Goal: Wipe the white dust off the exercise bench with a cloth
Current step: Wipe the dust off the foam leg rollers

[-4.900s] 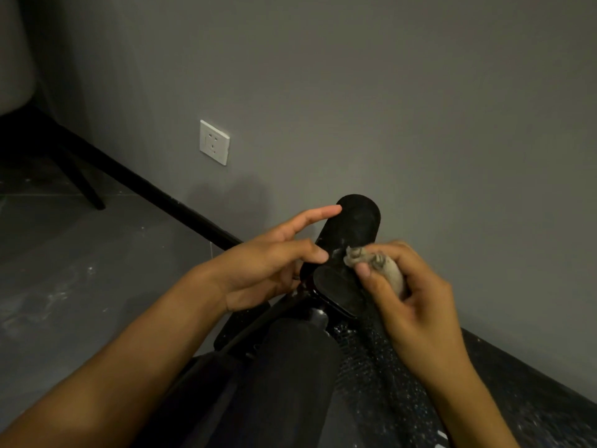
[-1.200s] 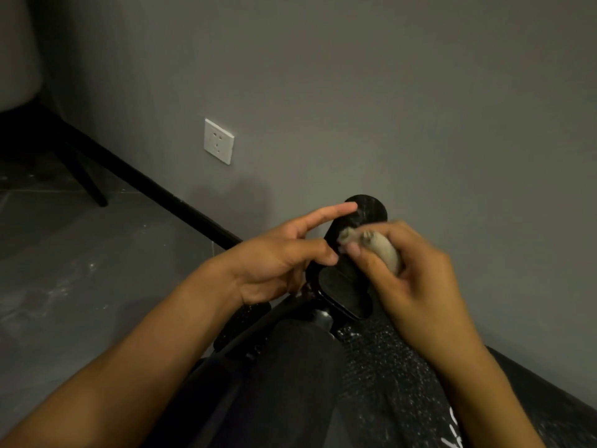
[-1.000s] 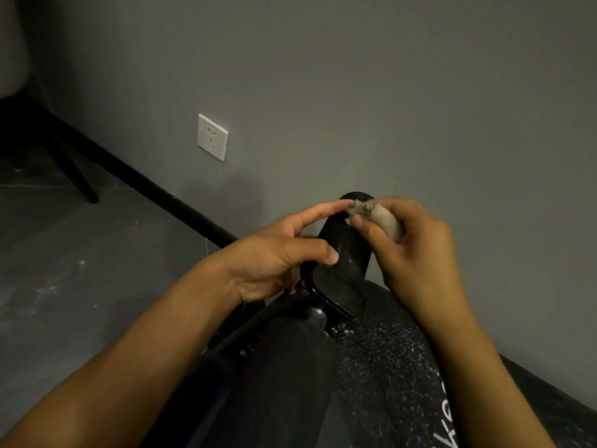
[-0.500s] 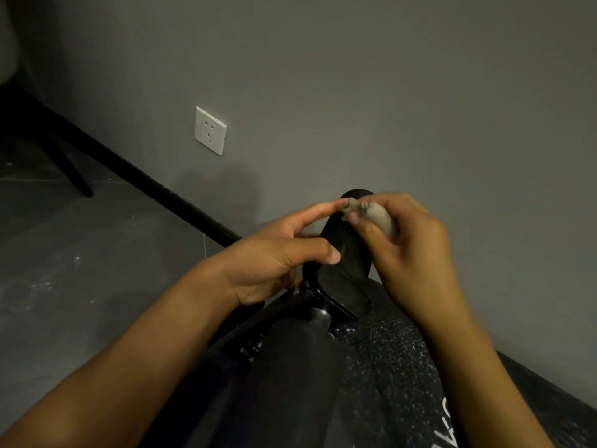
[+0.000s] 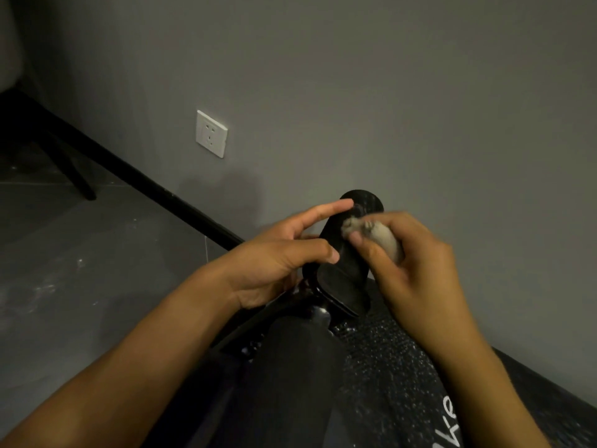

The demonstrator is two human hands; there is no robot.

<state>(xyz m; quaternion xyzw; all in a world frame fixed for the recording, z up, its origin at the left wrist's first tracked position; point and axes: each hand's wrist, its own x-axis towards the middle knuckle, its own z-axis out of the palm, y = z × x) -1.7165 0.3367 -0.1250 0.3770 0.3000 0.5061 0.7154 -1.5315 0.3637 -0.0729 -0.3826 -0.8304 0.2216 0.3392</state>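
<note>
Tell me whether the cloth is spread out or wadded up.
Wadded up: the cloth is a small grey lump pinched in the right hand against the black roller.

- I get a dim, flat picture; even the white wall socket (image 5: 211, 133) does not glare.
- Just below-right of the socket, a faint shadow (image 5: 232, 192) lies on the grey wall (image 5: 387, 92).
- Far left of the socket, the corner (image 5: 19, 101) sinks near-black.
- Lower right of the socket, motion blur smears the right hand (image 5: 416, 270) and its cloth (image 5: 378, 236).
- Beside them, the black foam roller (image 5: 342, 263) shows little detail.
</note>
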